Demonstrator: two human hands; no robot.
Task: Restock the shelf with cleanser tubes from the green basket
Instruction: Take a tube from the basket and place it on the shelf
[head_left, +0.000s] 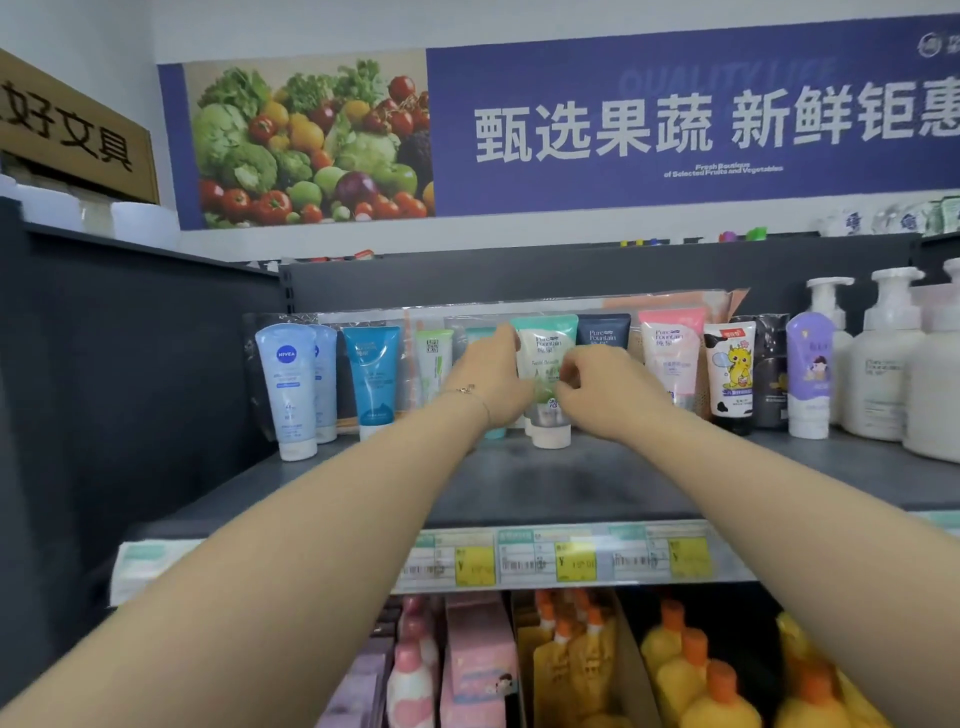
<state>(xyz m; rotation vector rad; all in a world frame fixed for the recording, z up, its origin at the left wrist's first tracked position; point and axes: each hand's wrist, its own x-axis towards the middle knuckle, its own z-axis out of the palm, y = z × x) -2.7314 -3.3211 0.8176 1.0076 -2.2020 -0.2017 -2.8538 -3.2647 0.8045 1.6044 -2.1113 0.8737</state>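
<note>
A green-topped cleanser tube stands cap-down on the dark shelf, in the middle of a row of tubes. My left hand grips its left side. My right hand pinches its right side with curled fingers. A navy tube and a pink tube stand to its right. Two pale blue tubes and a darker blue tube stand at the left. The green basket is out of view.
White pump bottles and a purple bottle crowd the shelf's right end. Price labels line the shelf's front edge. Below it stand pink packs and yellow bottles. A dark side panel closes the left.
</note>
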